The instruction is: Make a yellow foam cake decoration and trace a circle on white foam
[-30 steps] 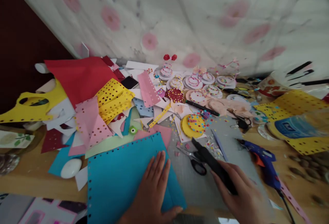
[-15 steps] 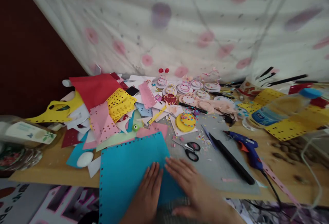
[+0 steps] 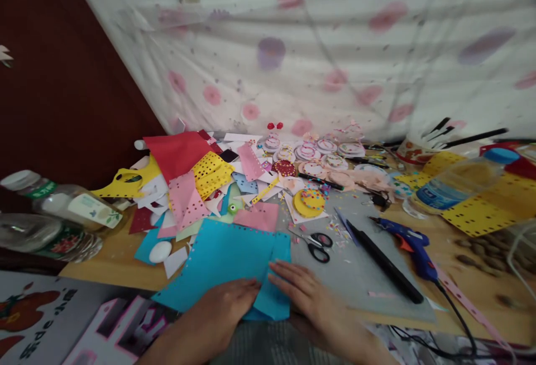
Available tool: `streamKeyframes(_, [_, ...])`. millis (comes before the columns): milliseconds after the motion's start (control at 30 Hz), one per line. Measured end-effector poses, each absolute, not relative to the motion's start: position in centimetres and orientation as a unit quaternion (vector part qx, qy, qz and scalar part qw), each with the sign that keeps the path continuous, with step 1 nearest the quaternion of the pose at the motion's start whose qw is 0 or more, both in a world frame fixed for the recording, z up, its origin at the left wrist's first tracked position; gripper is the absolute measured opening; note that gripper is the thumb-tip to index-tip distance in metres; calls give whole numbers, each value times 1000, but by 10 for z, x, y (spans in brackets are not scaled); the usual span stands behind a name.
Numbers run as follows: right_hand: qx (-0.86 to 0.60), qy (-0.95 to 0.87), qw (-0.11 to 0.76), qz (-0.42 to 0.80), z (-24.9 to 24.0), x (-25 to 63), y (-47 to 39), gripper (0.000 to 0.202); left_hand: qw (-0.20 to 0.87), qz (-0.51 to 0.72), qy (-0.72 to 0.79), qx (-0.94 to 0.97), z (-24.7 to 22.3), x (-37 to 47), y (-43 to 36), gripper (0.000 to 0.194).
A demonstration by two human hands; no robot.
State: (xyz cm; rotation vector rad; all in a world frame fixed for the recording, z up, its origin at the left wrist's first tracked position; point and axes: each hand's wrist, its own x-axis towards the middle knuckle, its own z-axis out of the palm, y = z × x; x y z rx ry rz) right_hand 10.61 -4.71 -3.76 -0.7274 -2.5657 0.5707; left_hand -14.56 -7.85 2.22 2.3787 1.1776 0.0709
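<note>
A sheet of blue craft paper (image 3: 228, 248) with punched holes along its edges lies at the table's front edge, its right part folded over into a raised flap. My left hand (image 3: 228, 301) is closed at the flap's left side, fingertips bent onto the paper. On the flap's right side, my right hand (image 3: 307, 298) holds the sheet with its fingers over the top; the thumb is hidden. Just beyond my right hand lie black-handled scissors (image 3: 318, 245), partly open. A yellow round paper piece with coloured beads (image 3: 309, 203) rests on white paper behind them.
A black pen-like tool (image 3: 385, 262) and a blue glue gun (image 3: 412, 245) lie to the right on the grey mat. Paper scraps (image 3: 184, 203) heap up at the left back. Bottles lie at the left (image 3: 84, 209), and another bottle (image 3: 460, 183) is at the right.
The sheet has turned, and its right part is now folded over toward the left. My left hand has gone from flat to bent fingers. The camera view has shifted slightly left.
</note>
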Motion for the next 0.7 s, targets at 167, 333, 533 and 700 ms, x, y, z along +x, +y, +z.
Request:
streamKeyframes(167, [-225, -887, 249, 316, -46, 95, -37, 23, 276, 23, 417, 866, 24, -147, -79, 72])
streamKeyframes(333, [-295, -746, 348, 486, -28, 119, -31, 15, 279, 45, 439, 853, 51, -158, -78, 65])
streamKeyframes(533, [-470, -394, 592, 522, 6, 132, -2, 27, 185, 57, 465, 864, 77, -206, -79, 59])
streamKeyframes(700, [-486, -213, 717, 452, 22, 147, 22, 28, 162, 153, 639, 736, 71, -257, -78, 38])
